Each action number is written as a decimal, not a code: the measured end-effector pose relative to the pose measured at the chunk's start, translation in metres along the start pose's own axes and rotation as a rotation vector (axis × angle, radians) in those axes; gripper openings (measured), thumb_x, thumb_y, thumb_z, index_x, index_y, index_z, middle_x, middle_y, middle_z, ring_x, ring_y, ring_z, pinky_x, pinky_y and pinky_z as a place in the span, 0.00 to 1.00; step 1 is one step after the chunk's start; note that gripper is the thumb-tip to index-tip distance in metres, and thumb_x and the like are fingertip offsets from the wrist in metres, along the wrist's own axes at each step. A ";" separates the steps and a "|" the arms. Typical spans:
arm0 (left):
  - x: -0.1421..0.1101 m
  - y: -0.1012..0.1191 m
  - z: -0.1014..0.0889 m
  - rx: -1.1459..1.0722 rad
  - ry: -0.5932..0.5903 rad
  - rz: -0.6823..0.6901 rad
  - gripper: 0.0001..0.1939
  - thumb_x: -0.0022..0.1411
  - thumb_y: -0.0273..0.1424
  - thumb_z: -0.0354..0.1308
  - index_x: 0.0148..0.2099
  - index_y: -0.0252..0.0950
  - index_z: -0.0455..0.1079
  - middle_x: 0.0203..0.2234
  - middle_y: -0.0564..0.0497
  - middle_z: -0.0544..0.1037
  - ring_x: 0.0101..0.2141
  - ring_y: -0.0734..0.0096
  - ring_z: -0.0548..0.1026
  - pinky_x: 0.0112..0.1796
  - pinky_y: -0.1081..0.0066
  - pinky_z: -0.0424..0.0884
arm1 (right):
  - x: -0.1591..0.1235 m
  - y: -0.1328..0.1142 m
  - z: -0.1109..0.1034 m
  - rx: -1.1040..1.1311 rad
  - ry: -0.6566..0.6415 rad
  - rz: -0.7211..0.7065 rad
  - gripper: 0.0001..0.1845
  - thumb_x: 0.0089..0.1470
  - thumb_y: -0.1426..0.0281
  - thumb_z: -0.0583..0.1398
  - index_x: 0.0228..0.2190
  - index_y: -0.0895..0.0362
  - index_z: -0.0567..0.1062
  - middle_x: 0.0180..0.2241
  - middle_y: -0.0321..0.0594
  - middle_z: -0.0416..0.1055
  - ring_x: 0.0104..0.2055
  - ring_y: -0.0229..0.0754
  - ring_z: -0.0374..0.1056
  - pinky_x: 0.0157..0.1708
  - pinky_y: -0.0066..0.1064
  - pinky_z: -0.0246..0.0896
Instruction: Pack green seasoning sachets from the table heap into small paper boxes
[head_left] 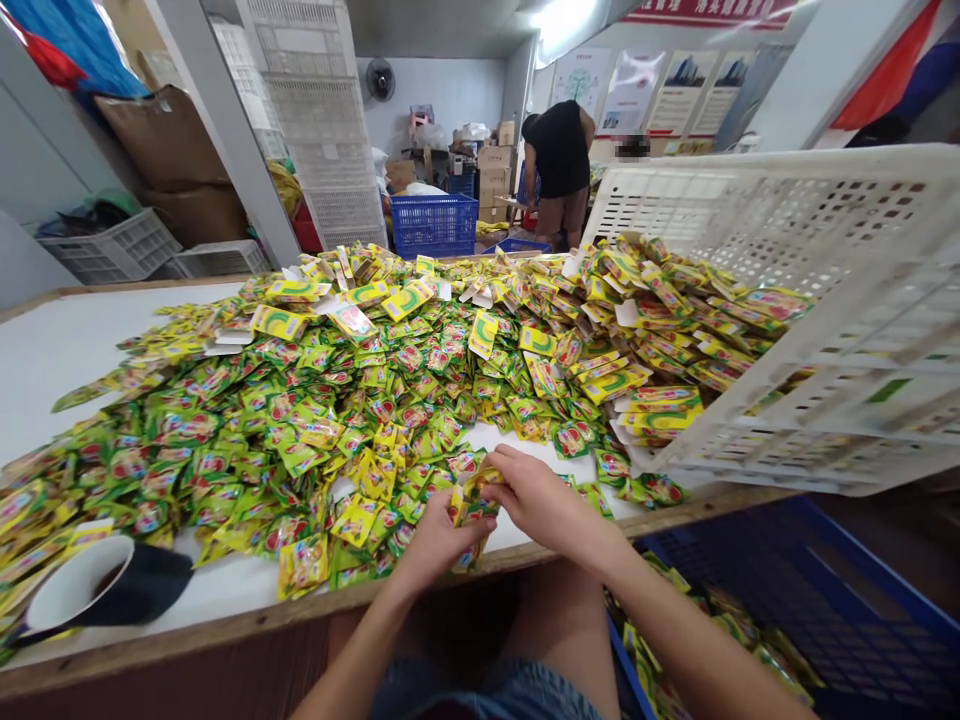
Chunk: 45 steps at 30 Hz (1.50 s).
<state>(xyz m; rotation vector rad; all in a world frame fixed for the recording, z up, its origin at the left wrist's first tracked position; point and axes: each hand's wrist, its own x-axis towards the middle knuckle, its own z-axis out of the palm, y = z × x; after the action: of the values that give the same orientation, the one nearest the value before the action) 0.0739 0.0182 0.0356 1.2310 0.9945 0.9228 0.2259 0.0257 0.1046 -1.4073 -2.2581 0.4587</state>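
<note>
Near the front edge of the table, my left hand (439,535) and my right hand (532,490) are closed together on a small yellow-and-green packet (471,498). My fingers partly cover it, so I cannot tell whether it is a carton or a soft pouch. Just beyond my hands spreads a big heap of small green packets (300,425) with red fruit pictures. Flat yellow cartons (484,335) lie among them, some with white flaps open.
A tipped white plastic crate (847,390) at right has cartons piled at its mouth. Below it, a blue crate (825,600) holds more packets. A dark mug (142,580) stands front left on the white table (45,345). A person (562,150) bends over behind.
</note>
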 end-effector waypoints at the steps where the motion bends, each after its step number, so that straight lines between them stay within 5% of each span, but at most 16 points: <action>1: 0.000 0.000 0.001 0.016 -0.002 0.008 0.13 0.45 0.30 0.65 0.34 0.32 0.70 0.24 0.53 0.74 0.26 0.72 0.69 0.30 0.73 0.65 | 0.000 -0.003 0.001 -0.038 0.010 0.008 0.07 0.49 0.80 0.57 0.27 0.57 0.68 0.29 0.38 0.65 0.31 0.39 0.64 0.30 0.27 0.55; 5: 0.004 0.002 0.001 0.065 -0.017 0.070 0.10 0.46 0.31 0.63 0.32 0.33 0.71 0.25 0.53 0.74 0.27 0.71 0.69 0.31 0.73 0.65 | 0.000 -0.013 0.003 -0.121 -0.028 -0.068 0.07 0.47 0.81 0.58 0.27 0.57 0.70 0.30 0.41 0.66 0.33 0.42 0.64 0.31 0.29 0.57; 11: 0.016 0.002 -0.007 -0.043 0.007 0.126 0.14 0.43 0.32 0.66 0.33 0.33 0.70 0.27 0.52 0.74 0.30 0.70 0.70 0.33 0.73 0.66 | 0.001 -0.010 0.001 0.188 0.137 -0.072 0.10 0.53 0.78 0.54 0.37 0.55 0.68 0.34 0.39 0.69 0.37 0.40 0.65 0.36 0.30 0.59; 18: 0.017 -0.028 -0.013 -0.081 -0.056 0.116 0.13 0.45 0.34 0.65 0.33 0.32 0.72 0.27 0.51 0.75 0.30 0.69 0.71 0.34 0.71 0.67 | -0.003 -0.002 0.036 0.048 0.206 -0.075 0.02 0.50 0.74 0.60 0.27 0.57 0.74 0.39 0.45 0.66 0.44 0.47 0.59 0.42 0.40 0.58; 22: 0.014 -0.035 -0.015 -0.037 -0.048 0.112 0.16 0.47 0.37 0.64 0.37 0.33 0.72 0.30 0.49 0.77 0.34 0.64 0.73 0.38 0.68 0.68 | -0.007 0.003 0.055 0.040 0.137 -0.096 0.08 0.52 0.73 0.59 0.24 0.54 0.76 0.45 0.44 0.65 0.50 0.50 0.56 0.48 0.46 0.54; 28: 0.009 -0.030 -0.015 -0.070 0.054 0.100 0.21 0.50 0.37 0.63 0.45 0.35 0.64 0.36 0.47 0.76 0.38 0.65 0.73 0.39 0.68 0.68 | -0.022 0.019 0.069 0.442 0.260 0.035 0.10 0.55 0.71 0.55 0.41 0.55 0.69 0.42 0.43 0.68 0.45 0.44 0.63 0.45 0.38 0.59; 32: 0.001 -0.027 -0.011 -0.130 0.204 0.129 0.26 0.52 0.34 0.62 0.48 0.41 0.52 0.36 0.50 0.75 0.36 0.68 0.75 0.38 0.69 0.69 | -0.027 0.027 0.084 0.716 0.356 0.166 0.10 0.55 0.69 0.55 0.41 0.56 0.66 0.38 0.41 0.69 0.40 0.41 0.67 0.41 0.34 0.63; 35: -0.005 -0.029 -0.013 -0.049 0.301 0.185 0.19 0.54 0.33 0.60 0.46 0.39 0.56 0.36 0.49 0.74 0.38 0.68 0.74 0.42 0.67 0.68 | -0.025 0.029 0.092 0.825 0.384 0.207 0.12 0.54 0.68 0.57 0.41 0.56 0.66 0.39 0.41 0.70 0.39 0.41 0.68 0.40 0.33 0.64; 41: -0.008 -0.030 -0.023 0.122 0.263 0.196 0.08 0.56 0.34 0.58 0.38 0.36 0.69 0.32 0.48 0.75 0.36 0.64 0.74 0.41 0.67 0.68 | -0.016 0.026 0.088 0.746 0.214 0.140 0.09 0.56 0.68 0.55 0.35 0.57 0.73 0.33 0.40 0.72 0.38 0.42 0.67 0.40 0.32 0.62; 45: -0.005 -0.029 -0.021 0.157 0.280 0.254 0.07 0.57 0.31 0.56 0.38 0.36 0.71 0.39 0.45 0.75 0.42 0.61 0.73 0.45 0.65 0.67 | -0.010 0.027 0.088 0.708 0.275 0.093 0.09 0.57 0.69 0.54 0.33 0.57 0.74 0.33 0.40 0.71 0.38 0.41 0.67 0.40 0.32 0.61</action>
<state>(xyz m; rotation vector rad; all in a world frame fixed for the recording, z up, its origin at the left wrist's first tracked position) 0.0527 0.0164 0.0065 1.4089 1.1652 1.2604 0.2040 0.0242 0.0152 -1.1104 -1.5783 0.9204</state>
